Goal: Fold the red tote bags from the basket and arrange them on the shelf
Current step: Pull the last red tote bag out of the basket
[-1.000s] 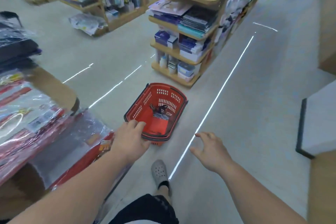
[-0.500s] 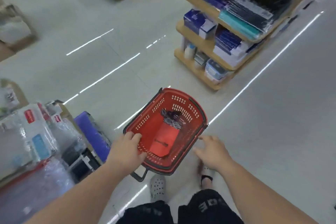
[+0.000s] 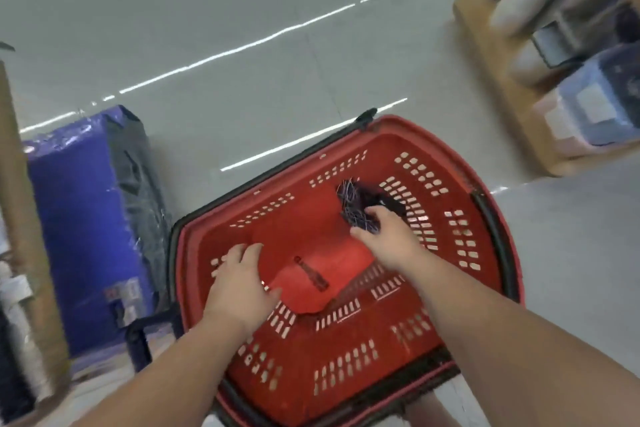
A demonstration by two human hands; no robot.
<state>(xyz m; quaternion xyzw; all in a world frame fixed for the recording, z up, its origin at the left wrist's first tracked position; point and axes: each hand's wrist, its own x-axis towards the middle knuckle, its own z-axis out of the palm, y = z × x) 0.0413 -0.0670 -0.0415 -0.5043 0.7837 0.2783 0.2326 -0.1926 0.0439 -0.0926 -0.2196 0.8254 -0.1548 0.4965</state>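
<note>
A red plastic basket (image 3: 460, 253) sits on the floor right below me. A flat red tote bag (image 3: 332, 270) with a dark strap lies in its bottom, and a dark tangled bundle (image 3: 360, 201) sits at the bag's far end. My left hand (image 3: 239, 284) is inside the basket, fingers spread over the bag's left edge and thumb at its near edge. Reaching in from the right, my right hand (image 3: 388, 239) has its fingertips at the bag's far end, against the dark bundle. The blur hides whether those fingers pinch anything.
A blue-purple wrapped package (image 3: 83, 218) stands on the floor left of the basket, beside a wooden shelf side (image 3: 20, 236). At the upper right a low wooden shelf (image 3: 498, 80) carries plastic boxes. Pale floor stretches beyond the basket.
I have bent down close over the basket. Both hands went from its near rim into the basket and onto the red bag.
</note>
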